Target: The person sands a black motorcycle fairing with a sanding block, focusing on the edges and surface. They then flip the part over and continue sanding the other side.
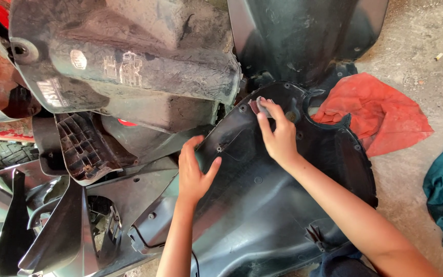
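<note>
Hands on black plastic panel | left hand grips its edge | right hand pinches small grey pad (pressed flat) | red rag beside.

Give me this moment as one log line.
left hand: gripping black plastic panel edge | right hand: pressing small grey pad on panel | red rag beside
</note>
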